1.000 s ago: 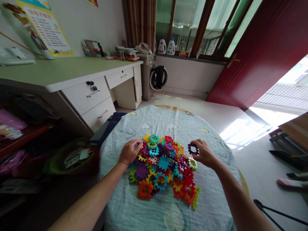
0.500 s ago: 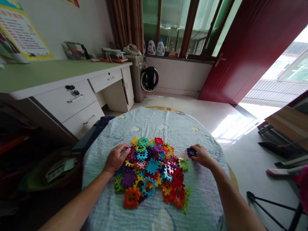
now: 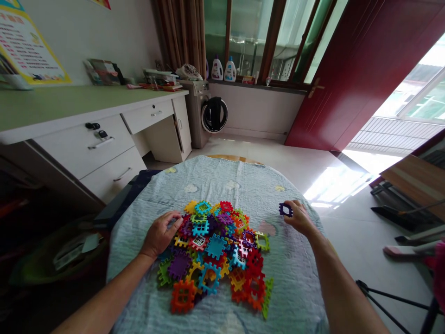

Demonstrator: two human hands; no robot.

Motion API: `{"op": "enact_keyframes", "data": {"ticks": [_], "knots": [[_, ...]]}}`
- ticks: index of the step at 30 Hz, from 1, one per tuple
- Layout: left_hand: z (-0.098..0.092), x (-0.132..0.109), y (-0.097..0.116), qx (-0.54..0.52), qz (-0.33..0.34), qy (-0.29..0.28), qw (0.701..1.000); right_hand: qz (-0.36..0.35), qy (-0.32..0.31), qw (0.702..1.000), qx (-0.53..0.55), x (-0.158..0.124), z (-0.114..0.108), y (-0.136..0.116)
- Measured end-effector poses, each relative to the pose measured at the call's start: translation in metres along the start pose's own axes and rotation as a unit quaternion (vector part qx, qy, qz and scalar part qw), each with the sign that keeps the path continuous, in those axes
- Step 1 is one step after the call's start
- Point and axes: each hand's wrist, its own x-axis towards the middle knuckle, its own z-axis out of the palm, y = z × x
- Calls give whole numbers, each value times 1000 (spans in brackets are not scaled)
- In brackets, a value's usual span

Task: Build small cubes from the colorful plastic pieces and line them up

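A heap of colourful plastic interlocking blocks (image 3: 216, 246), flat squares with toothed edges and some with window-like openings, lies on a cloth-covered round table. My left hand (image 3: 162, 233) rests at the heap's left edge, fingers loosely curved and the thumb a little apart, beside a dark red block (image 3: 187, 226). Nothing shows in that hand, though its far fingers are partly hidden. To the right of the heap, my right hand (image 3: 297, 216) pinches a dark purple square block (image 3: 285, 209) with an open centre, held above the cloth and apart from the other blocks.
The pale blue tablecloth (image 3: 229, 171) has wrinkles and faint prints. A green-topped desk (image 3: 86, 102) stands at left, with a washing machine (image 3: 198, 111) behind it, its door open. A red door (image 3: 333, 83) and black metal legs (image 3: 385, 297) are at right.
My right hand has moved right and away from the heap with the purple block, now raised and turned more upright. My left hand stays by the heap; the view has shifted slightly.
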Motion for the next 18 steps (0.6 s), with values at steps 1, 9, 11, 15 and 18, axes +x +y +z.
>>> {"op": "enact_keyframes", "data": {"ticks": [1, 9, 11, 15, 18], "knots": [[0, 0, 0, 0, 1, 0, 1000, 2, -2, 1000, -2, 3, 1, 2], [-1, 0, 1, 6, -9, -5, 1000, -5, -40, 999, -8, 14, 25, 17], [0, -1, 1, 4, -12, -9, 1000, -14, -44, 999, 5, 16, 26, 23], [0, -2, 0, 1, -16, -10, 1000, -24, -42, 999, 18, 17, 28, 28], [0, -2, -1, 2, -15, -8, 1000, -13, -44, 999, 22, 17, 31, 26]]}}
